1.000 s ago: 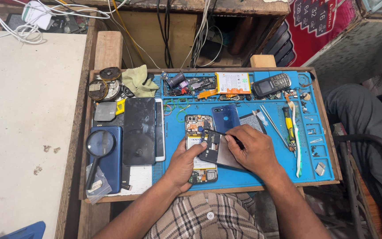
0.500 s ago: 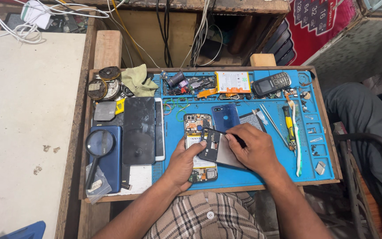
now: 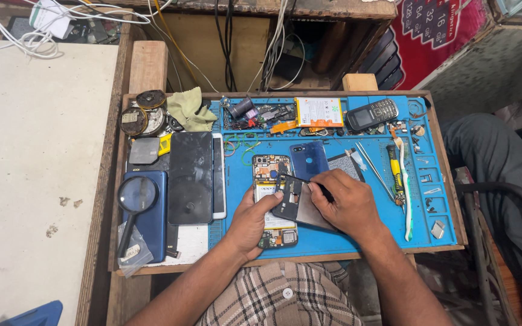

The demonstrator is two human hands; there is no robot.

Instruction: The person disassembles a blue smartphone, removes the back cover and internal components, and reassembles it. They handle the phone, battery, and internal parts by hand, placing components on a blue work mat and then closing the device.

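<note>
Now, phone (image 3: 271, 181): opened, face-down on our blue mat (image 3: 333, 238).
Left hand (image 3: 250, 222): fingers pinching the dark frame (image 3: 294, 202).
Right hand (image 3: 348, 202): fingers pressed around a thin tool.
Progress: back cover (image 3: 308, 159) off; frame lifted, insides still unreassembled.

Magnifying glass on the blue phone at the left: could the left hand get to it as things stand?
Probably yes. The magnifying glass lies uncovered on top, with only flat phones between it and the left hand, but that hand is steadying the opened phone.
</note>
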